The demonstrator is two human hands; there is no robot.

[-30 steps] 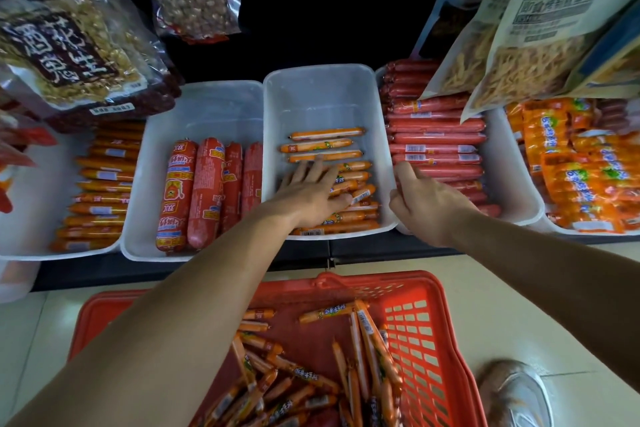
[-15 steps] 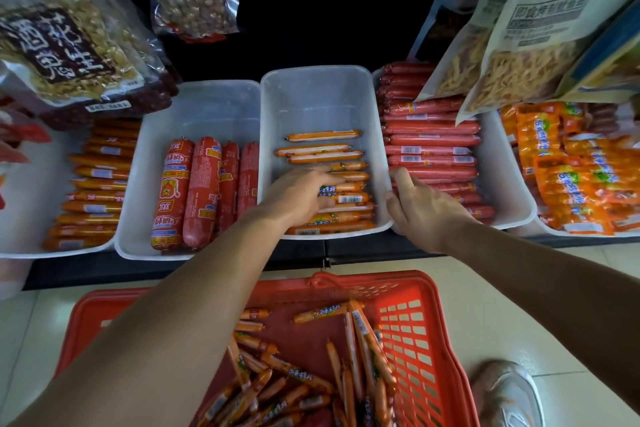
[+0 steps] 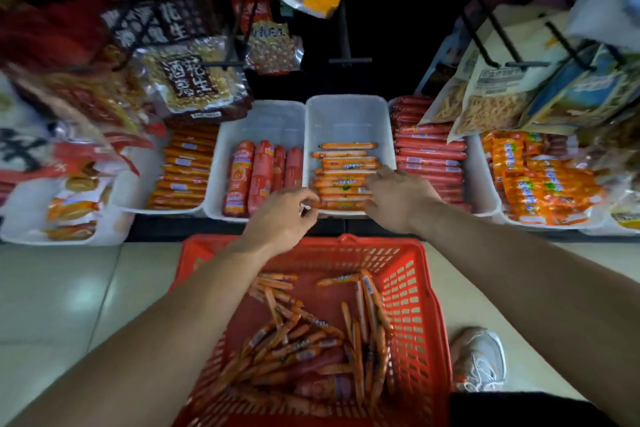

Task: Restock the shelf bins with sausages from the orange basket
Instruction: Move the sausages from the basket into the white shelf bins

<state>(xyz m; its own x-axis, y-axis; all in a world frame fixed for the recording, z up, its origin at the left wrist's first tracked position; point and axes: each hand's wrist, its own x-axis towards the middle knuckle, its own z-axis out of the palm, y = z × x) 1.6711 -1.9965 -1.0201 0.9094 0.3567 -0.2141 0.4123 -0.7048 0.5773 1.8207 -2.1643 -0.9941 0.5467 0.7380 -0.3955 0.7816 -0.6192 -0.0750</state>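
- Head view: I am tidying sausages (image 3: 344, 180) in the middle bin (image 3: 346, 118), right hand (image 3: 398, 198) fingers apart on them
- left hand (image 3: 280, 215) fingers curling, on what I cannot tell
- next: likely another handful from the orange basket (image 3: 412, 291)

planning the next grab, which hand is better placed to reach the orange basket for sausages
Left, probably. The left hand, apparently empty, hangs nearest the orange basket, at its far rim. The right hand rests on sausages inside the middle bin.
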